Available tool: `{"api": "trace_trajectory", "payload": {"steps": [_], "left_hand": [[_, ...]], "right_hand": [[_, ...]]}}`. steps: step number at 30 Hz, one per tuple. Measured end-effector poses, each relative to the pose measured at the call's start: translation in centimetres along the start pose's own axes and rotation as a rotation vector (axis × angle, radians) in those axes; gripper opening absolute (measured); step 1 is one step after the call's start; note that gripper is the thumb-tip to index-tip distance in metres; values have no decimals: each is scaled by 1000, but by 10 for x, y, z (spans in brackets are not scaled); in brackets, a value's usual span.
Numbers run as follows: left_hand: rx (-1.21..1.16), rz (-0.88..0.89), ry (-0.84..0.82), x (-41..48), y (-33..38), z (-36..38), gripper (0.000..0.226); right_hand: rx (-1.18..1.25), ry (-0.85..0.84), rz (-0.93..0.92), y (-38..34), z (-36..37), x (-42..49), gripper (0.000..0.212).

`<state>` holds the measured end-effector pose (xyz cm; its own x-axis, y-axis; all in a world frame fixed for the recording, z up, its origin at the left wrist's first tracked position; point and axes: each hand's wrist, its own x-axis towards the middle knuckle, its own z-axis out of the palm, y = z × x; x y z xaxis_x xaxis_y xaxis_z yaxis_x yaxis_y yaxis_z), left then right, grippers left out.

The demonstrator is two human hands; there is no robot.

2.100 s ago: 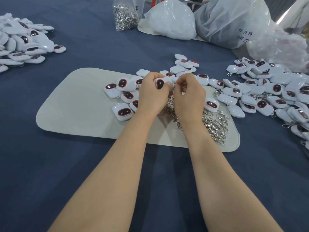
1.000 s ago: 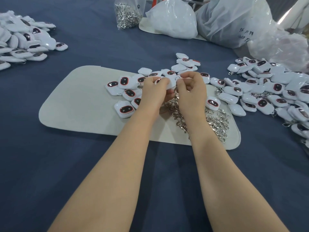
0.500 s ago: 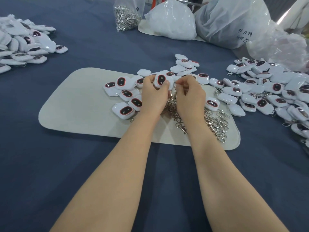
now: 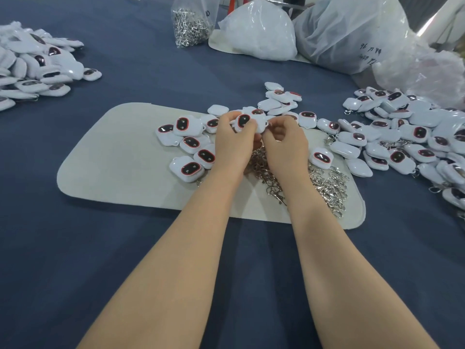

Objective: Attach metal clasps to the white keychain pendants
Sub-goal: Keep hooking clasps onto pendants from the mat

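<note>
My left hand point(image 4: 232, 144) grips a white pendant point(image 4: 247, 122) with a dark red-rimmed face, held up above the beige mat point(image 4: 113, 162). My right hand point(image 4: 285, 146) pinches a small metal clasp point(image 4: 271, 124) right at the pendant's right edge. Both hands meet over a heap of loose metal clasps point(image 4: 324, 185) on the mat. More white pendants point(image 4: 191, 147) lie on the mat to the left of my hands and behind them.
A large pile of pendants point(image 4: 412, 137) spreads over the blue cloth at the right, another pile point(image 4: 32, 69) at the far left. A clear bag of clasps point(image 4: 191, 23) and white plastic bags point(image 4: 259, 31) stand at the back.
The pendant in my left hand has been turned between the fingers and raised slightly. My right hand's fingers have closed in at the pendant's right edge with the clasp.
</note>
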<state>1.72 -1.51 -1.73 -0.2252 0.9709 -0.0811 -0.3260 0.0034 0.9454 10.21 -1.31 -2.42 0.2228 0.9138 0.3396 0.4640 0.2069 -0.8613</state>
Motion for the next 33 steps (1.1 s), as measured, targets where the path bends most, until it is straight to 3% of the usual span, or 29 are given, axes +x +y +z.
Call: {"api": "trace_trajectory", "payload": {"steps": [12, 17, 22, 27, 33], "left_hand": [[29, 9, -7, 1, -1, 2, 17], [54, 31, 12, 1, -2, 2, 16], [174, 140, 35, 1, -4, 0, 21], [345, 358, 15, -4, -7, -2, 36], [504, 524, -15, -8, -6, -3, 37]], "right_hand": [[103, 117, 9, -2, 1, 1, 9], [36, 127, -10, -1, 1, 1, 8], [-119, 123, -82, 0, 2, 0, 10], [-253, 103, -118, 4, 2, -1, 12], [-343, 25, -135, 4, 1, -2, 16]]}}
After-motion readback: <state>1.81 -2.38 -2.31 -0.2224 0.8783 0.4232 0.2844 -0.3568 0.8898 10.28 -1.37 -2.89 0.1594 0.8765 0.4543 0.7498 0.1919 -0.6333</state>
